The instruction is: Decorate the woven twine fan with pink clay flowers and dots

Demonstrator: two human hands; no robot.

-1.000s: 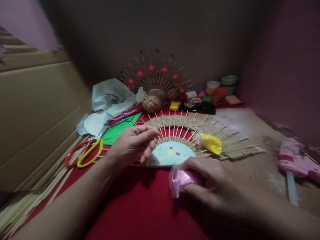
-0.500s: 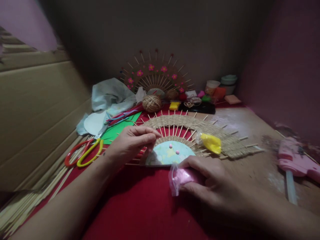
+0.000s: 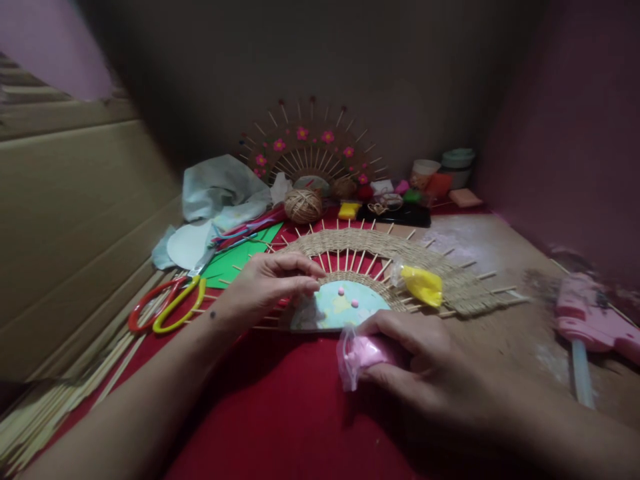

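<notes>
Just right of the left hand (image 3: pixel 265 285), fingertips close together, contents unclear, lies a blue half-circle (image 3: pixel 343 317); right hand (image 3: pixel 423 357) grips pink bag (image 3: pixel 370 351).

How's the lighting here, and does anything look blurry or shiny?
Head view: dim, with the back wall in gloom; head view: dark shadows on the red cloth below both hands; head view: pale shine on the pink packet; head view: glue gun looks soft.
</notes>
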